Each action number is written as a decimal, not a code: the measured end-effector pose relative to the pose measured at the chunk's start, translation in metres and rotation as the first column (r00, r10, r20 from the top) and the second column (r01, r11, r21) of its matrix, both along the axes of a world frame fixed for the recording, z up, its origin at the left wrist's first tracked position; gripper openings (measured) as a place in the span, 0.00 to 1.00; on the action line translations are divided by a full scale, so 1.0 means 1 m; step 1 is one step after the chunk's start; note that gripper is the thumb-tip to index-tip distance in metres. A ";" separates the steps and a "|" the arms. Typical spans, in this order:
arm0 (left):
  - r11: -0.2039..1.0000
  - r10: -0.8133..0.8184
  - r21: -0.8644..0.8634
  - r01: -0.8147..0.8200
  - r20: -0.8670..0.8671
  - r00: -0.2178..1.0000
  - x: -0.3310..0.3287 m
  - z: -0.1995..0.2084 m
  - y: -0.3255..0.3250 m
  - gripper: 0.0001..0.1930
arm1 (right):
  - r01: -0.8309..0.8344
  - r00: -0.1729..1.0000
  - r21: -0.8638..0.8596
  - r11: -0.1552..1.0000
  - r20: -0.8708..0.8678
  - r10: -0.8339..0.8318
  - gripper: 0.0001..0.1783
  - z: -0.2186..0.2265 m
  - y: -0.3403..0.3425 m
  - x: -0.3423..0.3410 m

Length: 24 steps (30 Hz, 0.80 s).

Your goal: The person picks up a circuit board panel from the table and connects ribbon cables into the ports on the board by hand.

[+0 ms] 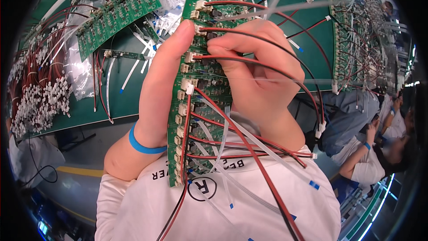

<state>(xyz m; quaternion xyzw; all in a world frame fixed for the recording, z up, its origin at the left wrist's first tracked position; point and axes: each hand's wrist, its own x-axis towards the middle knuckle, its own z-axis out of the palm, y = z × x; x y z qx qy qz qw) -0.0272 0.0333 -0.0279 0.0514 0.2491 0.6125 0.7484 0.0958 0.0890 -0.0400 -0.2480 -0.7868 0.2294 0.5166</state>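
Note:
A long green circuit board panel (178, 145) stands upright in front of my chest. White connectors line its left edge. Several red-and-black wires (254, 149) and white flat ribbon cables (267, 167) with blue tips hang from it. My left hand (157, 78), with a blue band at the wrist, grips the panel; the thumb lies along its upper left edge and the other fingers are hidden behind. Thumb and index finger of my right hand (263, 58) are pinched together against the panel's upper part, beside the connectors. Whatever lies between those fingertips is too small to make out.
Another green panel (120, 18) lies on the green table (89, 117), near clear plastic bags and loose ribbon cables. Bundled red-and-black wires with white plugs (40, 102) fill the left side. A wired panel (337, 31) stands at the right. Other people (363, 165) sit beyond it.

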 end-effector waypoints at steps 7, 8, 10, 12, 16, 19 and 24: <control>0.999 -0.035 0.039 0.032 0.076 0.997 0.002 0.004 -0.001 0.19 | -0.032 0.999 0.144 0.989 0.047 0.025 0.07 0.001 0.006 -0.002; 0.999 -0.038 0.041 0.035 0.075 0.996 0.000 0.003 -0.002 0.19 | -0.037 0.999 0.072 0.997 0.017 0.036 0.07 0.000 0.006 0.000; 0.985 -0.115 0.132 0.115 -0.010 0.993 -0.006 0.000 0.000 0.19 | -0.027 1.000 0.037 0.999 0.017 0.027 0.07 -0.004 0.003 0.002; 0.995 -0.092 0.044 0.094 -0.036 0.995 -0.005 0.002 -0.002 0.20 | 0.011 1.000 0.101 0.995 -0.004 -0.010 0.07 -0.003 -0.001 0.002; 0.981 -0.122 0.166 0.096 0.152 0.981 -0.006 -0.004 -0.003 0.17 | 0.016 0.998 0.228 0.974 0.060 -0.030 0.09 0.005 0.002 -0.002; 0.970 -0.185 0.175 0.167 0.092 0.979 -0.011 -0.004 -0.001 0.19 | 0.016 1.000 0.007 1.000 -0.004 -0.016 0.09 0.004 -0.006 0.000; 0.976 -0.124 0.200 0.091 0.159 0.980 -0.005 -0.004 -0.001 0.18 | -0.009 0.999 0.209 0.978 0.041 0.001 0.09 0.007 0.001 -0.003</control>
